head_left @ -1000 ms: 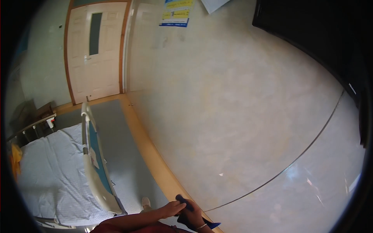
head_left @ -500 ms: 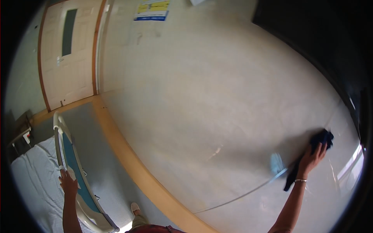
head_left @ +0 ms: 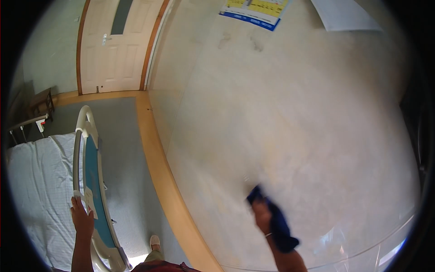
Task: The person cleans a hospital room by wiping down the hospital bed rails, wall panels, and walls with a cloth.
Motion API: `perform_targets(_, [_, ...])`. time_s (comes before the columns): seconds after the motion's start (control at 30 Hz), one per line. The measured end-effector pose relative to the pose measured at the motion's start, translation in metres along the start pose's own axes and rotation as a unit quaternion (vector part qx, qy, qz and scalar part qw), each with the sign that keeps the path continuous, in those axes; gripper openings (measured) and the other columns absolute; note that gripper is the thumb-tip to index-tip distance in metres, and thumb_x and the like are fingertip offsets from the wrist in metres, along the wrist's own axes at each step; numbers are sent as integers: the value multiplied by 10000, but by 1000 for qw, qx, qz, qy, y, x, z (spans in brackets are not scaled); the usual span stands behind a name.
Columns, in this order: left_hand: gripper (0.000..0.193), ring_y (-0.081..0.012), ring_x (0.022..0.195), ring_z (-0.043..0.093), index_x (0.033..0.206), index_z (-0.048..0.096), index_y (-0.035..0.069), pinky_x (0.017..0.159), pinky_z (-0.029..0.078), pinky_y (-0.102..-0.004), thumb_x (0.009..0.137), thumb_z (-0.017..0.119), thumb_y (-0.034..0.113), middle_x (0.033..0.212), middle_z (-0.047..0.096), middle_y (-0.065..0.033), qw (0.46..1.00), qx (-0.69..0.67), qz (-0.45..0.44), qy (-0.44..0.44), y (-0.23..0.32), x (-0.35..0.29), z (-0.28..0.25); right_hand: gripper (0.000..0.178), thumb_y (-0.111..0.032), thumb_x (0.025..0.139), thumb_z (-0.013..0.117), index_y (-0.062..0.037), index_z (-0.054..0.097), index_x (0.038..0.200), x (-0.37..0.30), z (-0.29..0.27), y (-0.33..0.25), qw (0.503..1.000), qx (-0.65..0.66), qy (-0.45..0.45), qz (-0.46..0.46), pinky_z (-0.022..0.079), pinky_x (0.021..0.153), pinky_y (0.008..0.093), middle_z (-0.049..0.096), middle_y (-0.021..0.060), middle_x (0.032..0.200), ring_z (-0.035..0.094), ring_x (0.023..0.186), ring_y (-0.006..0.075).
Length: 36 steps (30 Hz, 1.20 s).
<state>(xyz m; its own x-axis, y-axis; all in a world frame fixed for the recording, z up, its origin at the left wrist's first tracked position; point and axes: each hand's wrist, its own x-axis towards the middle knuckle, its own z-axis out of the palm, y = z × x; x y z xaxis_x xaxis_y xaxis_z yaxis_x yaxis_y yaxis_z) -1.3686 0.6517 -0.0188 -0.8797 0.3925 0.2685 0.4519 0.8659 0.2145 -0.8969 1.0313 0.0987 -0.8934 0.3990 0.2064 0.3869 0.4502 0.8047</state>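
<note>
View: looking down from head height along a pale cream wall [head_left: 290,118], curved by the wide lens, with a wooden skirting board [head_left: 165,181] running along its foot.
Right hand: the right hand [head_left: 262,214] presses a dark blue cloth [head_left: 277,223] flat against the wall, fingers clamped over the cloth; the picture is smeared here, so the hand seems to be mid-sweep.
Left hand: the left hand [head_left: 81,214] rests on the white rail of a bed footboard [head_left: 90,181] with a teal panel, fingers curled over the rail as if for balance.
Cloth position: low on the wall, right of centre, with a tail of fabric hanging down along the wrist.
Doing it well: keeping the palm flat, the pressure even and the strokes overlapping would likely help (the loose tail is better gathered in so it does not drag).
Surroundings: a bed with a pale checked sheet [head_left: 36,190] at lower left, a closed panelled door [head_left: 115,45] at top left, a poster [head_left: 253,11] high on the wall.
Hard to make out: the fingertips are blurred; any marks being wiped cannot be seen; both forearms are cut off at the lower edge.
</note>
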Motion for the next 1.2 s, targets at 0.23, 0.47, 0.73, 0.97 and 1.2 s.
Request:
perform_targets(0.23, [463, -332, 736, 607, 1147, 480, -64, 691, 468, -431, 739, 586, 127, 764, 619, -182, 952, -216, -182, -118, -28, 36, 6, 350, -121, 916, 391, -31, 422, 1253, 68, 73, -61, 989, -10, -50, -136, 323, 1003, 361, 483, 148, 1216, 460, 1124, 265])
perform_targets(0.47, [218, -370, 737, 590, 901, 570, -6, 666, 452, -437, 733, 570, 133, 790, 608, -198, 969, -189, -150, -46, -26, 24, 15, 349, -62, 842, 468, -49, 482, 1190, 257, 1, 152, 957, -139, 218, 133, 344, 973, 369, 520, 144, 1144, 471, 1087, 287])
perform_targets(0.73, [135, -377, 680, 579, 831, 533, -7, 610, 434, -424, 728, 553, 78, 722, 587, -189, 962, -221, -158, -15, -20, 17, 15, 362, -65, 745, 519, -26, 549, 1104, 336, -91, 279, 895, -128, 334, 266, 307, 976, 455, 496, 154, 1212, 435, 1119, 372])
perform_targets(0.97, [203, -407, 733, 574, 897, 539, -24, 637, 434, -454, 713, 549, 61, 765, 592, -227, 960, -232, -154, -7, -15, 18, 15, 325, -23, 766, 454, 4, 571, 1069, 407, -69, 239, 930, -92, 264, 237, 350, 950, 402, 535, 136, 1161, 472, 1081, 320])
perform_targets(1.2, [196, -396, 737, 555, 835, 537, -19, 644, 404, -452, 705, 610, 109, 709, 563, -195, 957, -206, -205, -19, -128, -6, 110, 273, -7, 750, 477, 5, 583, 1002, 454, -61, 227, 916, -72, 302, 255, 368, 918, 369, 541, 131, 1131, 473, 1060, 307])
